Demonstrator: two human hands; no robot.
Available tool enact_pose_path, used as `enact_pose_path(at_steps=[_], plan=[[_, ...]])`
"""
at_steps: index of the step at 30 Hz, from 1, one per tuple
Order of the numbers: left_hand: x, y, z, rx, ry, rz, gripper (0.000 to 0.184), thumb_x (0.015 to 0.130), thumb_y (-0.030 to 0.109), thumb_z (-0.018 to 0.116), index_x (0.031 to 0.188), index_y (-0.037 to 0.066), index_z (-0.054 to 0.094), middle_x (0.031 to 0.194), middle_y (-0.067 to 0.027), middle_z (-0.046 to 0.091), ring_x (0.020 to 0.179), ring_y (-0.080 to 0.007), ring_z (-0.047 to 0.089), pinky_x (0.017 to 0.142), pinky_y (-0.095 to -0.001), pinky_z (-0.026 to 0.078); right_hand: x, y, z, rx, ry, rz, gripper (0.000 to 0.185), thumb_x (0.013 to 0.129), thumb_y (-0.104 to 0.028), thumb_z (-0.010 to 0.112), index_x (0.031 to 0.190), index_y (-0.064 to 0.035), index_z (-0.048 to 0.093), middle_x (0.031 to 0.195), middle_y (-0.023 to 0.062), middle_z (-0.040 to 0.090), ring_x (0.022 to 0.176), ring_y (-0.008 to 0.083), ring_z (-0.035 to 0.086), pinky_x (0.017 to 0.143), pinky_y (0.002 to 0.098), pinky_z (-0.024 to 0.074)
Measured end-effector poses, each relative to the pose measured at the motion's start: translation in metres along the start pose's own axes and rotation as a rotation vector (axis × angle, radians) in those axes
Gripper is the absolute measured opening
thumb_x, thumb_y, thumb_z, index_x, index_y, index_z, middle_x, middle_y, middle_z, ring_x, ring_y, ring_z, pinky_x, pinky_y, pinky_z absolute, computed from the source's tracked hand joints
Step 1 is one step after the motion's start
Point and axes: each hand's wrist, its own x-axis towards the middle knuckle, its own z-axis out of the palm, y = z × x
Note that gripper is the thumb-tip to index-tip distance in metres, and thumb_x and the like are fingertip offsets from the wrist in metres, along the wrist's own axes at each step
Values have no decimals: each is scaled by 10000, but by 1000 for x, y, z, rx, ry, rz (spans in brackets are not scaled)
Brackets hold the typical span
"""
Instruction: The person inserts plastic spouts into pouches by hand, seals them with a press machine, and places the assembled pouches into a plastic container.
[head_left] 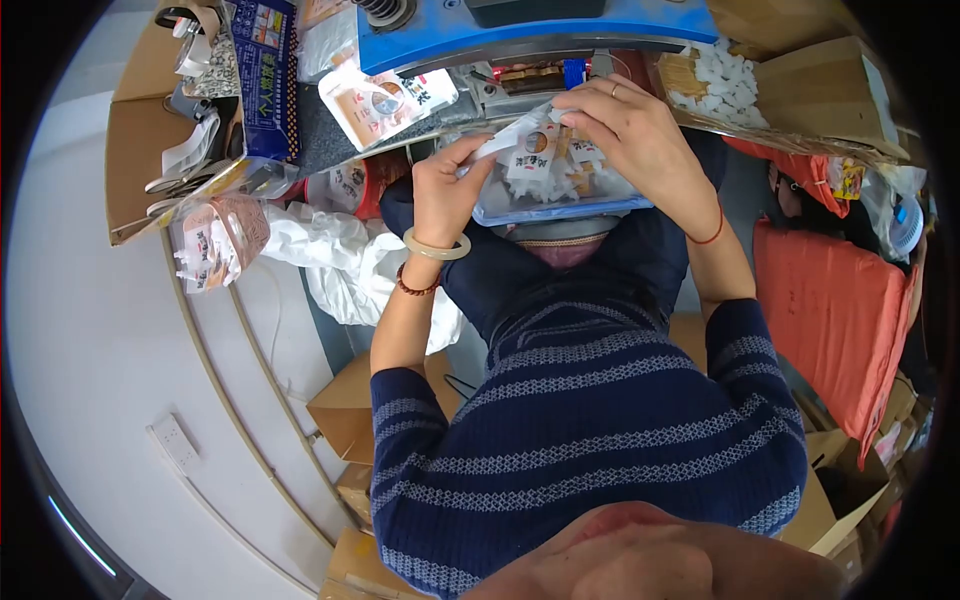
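Note:
My left hand (447, 192), with a pale bangle and a beaded bracelet at the wrist, pinches one end of a whitish plastic pouch (518, 133). The other end is between the fingers of my right hand (635, 130), which wears a ring and a red cord. The pouch is tilted and seen nearly edge-on. Below it, on my lap, sits a blue-rimmed tray (560, 212) holding printed packets and small white pieces (548, 188). A printed white pouch (388, 105) lies on the table to the left.
A blue machine (540, 30) stands at the back of the table. An open carton with white spouts (728, 85) is at the right, another carton (140, 150) at the left. A red cushion (825, 310) is at the lower right.

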Motion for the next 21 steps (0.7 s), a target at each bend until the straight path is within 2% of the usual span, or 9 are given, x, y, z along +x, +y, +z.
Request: enact_pose_path(at_steps=[5, 8, 11, 12, 13, 15, 18, 19, 21], plan=[[-1, 17, 6, 181, -39, 125, 213, 845, -7, 673, 1056, -18, 700, 899, -85, 724, 767, -78, 623, 699, -230, 498, 6, 7, 0, -183, -202, -101, 197, 896, -125, 636, 1052, -9, 671, 992, 129, 672, 915, 311, 623, 784, 382, 514], [0, 13, 4, 76, -122, -57, 172, 869, 29, 684, 1032, -19, 710, 909, -67, 728, 770, -80, 622, 690, -232, 499, 7, 12, 5, 64, -177, -48, 237, 918, -169, 623, 1099, -23, 667, 1024, 127, 675, 940, 310, 628, 799, 372, 514], [5, -8, 9, -509, -389, -398, 177, 909, 78, 684, 1027, -52, 704, 970, -67, 716, 818, -94, 635, 746, -230, 502, -4, 27, 19, 150, -163, 186, 297, 928, -226, 627, 1148, -29, 655, 1039, 142, 681, 939, 310, 639, 811, 360, 512], [7, -10, 15, -646, -395, -453, 206, 914, 75, 674, 1071, -58, 686, 1005, -84, 715, 856, -105, 651, 776, -247, 518, -5, 22, 17, 164, -162, 375, 327, 928, -253, 634, 1182, -47, 648, 1061, 162, 682, 924, 312, 649, 820, 361, 511], [11, -11, 20, -781, -401, -506, 238, 919, 72, 664, 1114, -64, 669, 1040, -101, 714, 894, -117, 668, 806, -263, 533, -6, 30, 17, 161, -157, 373, 327, 928, -253, 634, 1182, -47, 648, 1061, 162, 682, 924, 312, 649, 820, 361, 511], [27, -14, 29, -824, -336, -590, 232, 923, 102, 661, 1103, -44, 659, 1050, -109, 708, 920, -149, 680, 830, -288, 538, -16, 55, 14, -234, 120, 141, 310, 933, -261, 625, 1176, -71, 658, 1076, 180, 677, 915, 324, 654, 813, 369, 515], [54, -21, 38, -967, -271, -632, 243, 890, 73, 684, 1083, -69, 642, 1049, -131, 700, 949, -183, 679, 849, -318, 541, -24, 56, -26, -601, 186, 29, 275, 953, -302, 580, 1081, -82, 684, 1033, 140, 683, 935, 346, 645, 805, 400, 518], [59, -21, 40, -990, -245, -619, 248, 890, 66, 680, 1091, -72, 635, 1058, -133, 697, 950, -189, 679, 853, -323, 542, -23, 43, -33, -636, 208, 368, 258, 958, -298, 561, 1043, -88, 682, 999, 123, 682, 921, 353, 638, 771, 426, 522], [61, -21, 44, -974, -216, -623, 237, 889, 53, 676, 1085, -72, 634, 1066, -137, 694, 950, -198, 677, 861, -330, 541, -24, 71, -46, -795, 199, 580, 242, 958, -292, 556, 1035, -97, 677, 955, 130, 674, 904, 357, 634, 737, 450, 520]])
